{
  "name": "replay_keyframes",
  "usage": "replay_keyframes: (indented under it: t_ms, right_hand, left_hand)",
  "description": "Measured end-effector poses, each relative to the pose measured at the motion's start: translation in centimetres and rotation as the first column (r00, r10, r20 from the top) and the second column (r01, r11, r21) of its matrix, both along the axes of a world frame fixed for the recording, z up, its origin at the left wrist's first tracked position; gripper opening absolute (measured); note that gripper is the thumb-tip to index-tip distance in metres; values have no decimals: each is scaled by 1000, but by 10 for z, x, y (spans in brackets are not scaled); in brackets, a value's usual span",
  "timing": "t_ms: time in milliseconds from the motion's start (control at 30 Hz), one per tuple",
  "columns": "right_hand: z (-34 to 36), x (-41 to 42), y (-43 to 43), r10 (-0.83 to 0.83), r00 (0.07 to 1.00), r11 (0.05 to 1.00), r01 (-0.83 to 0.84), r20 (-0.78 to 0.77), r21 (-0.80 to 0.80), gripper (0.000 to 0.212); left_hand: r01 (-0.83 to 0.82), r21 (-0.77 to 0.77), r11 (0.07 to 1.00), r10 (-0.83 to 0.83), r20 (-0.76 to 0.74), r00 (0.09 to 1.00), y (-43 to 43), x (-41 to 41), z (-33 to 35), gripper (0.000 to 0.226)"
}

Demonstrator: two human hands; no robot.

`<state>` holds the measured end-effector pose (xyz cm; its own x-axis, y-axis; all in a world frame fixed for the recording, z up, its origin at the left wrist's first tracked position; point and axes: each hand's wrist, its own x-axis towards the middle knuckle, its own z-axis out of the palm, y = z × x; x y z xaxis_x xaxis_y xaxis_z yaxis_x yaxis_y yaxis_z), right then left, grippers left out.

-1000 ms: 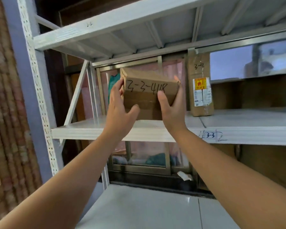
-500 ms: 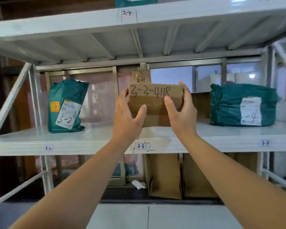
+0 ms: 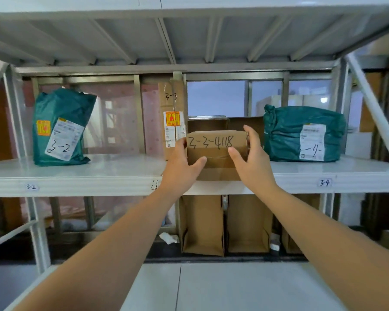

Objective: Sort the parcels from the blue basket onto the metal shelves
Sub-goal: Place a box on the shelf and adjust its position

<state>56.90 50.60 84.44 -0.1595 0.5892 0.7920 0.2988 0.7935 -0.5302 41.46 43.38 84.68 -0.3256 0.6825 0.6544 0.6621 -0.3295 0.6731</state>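
Note:
A brown cardboard parcel [image 3: 216,153] marked "3-3-4118" sits at the front edge of the middle metal shelf [image 3: 99,173]. My left hand [image 3: 180,167] grips its left side, thumb across the front face. My right hand [image 3: 254,162] holds its right side, fingers up along the edge and thumb on the front. A tall narrow cardboard parcel [image 3: 172,108] marked "3-3" stands upright just behind and to the left. The blue basket is out of view.
A green bag parcel [image 3: 61,126] marked "3-2" stands at the left, and another green bag [image 3: 301,133] lies at the right. Brown boxes [image 3: 207,123] sit behind the held parcel. Open cartons [image 3: 202,223] stand below, above a lower shelf [image 3: 234,286]. A diagonal brace [image 3: 373,108] crosses the right end.
The view swung right along the rack, and both hands carried the parcel to the 3-3 section and lowered it onto the shelf's front edge.

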Motion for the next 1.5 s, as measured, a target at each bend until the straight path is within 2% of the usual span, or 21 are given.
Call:
replay_keyframes:
  t_ms: [300, 500, 600, 767, 1167, 1233, 1367, 1500]
  right_hand:
    - [6, -26, 12, -6, 999, 994, 11, 43, -105, 62]
    - [18, -35, 26, -65, 987, 983, 88, 146, -160, 58]
    - [22, -41, 35, -71, 982, 976, 105, 176, -192, 58]
    - [23, -53, 50, -73, 976, 968, 119, 207, -221, 55]
    - [26, -80, 67, -79, 973, 959, 133, 217, -249, 54]
    - [26, -82, 69, -68, 974, 961, 122, 218, -248, 53]
    - [25, -87, 78, -36, 977, 962, 91, 212, -256, 53]
    - [24, -101, 79, -18, 984, 961, 66, 179, -270, 55]
  left_hand:
    - [-69, -80, 994, 64, -66, 996, 24, -24, 4, 64]
    - [-105, -121, 987, 78, -207, 975, 44, -36, 15, 92]
    - [-97, -155, 983, 59, -233, 971, 54, -42, 19, 79]
    - [-79, -121, 990, 47, -244, 969, 63, -57, 20, 67]
    - [-40, -158, 987, 5, -218, 976, 78, -77, 18, 84]
    - [9, -154, 988, -36, -174, 984, 80, -83, 15, 87]
    - [204, -120, 972, -183, 166, 969, 90, -98, 9, 91]
    - [208, -110, 972, -166, 305, 938, 98, -105, 8, 89]
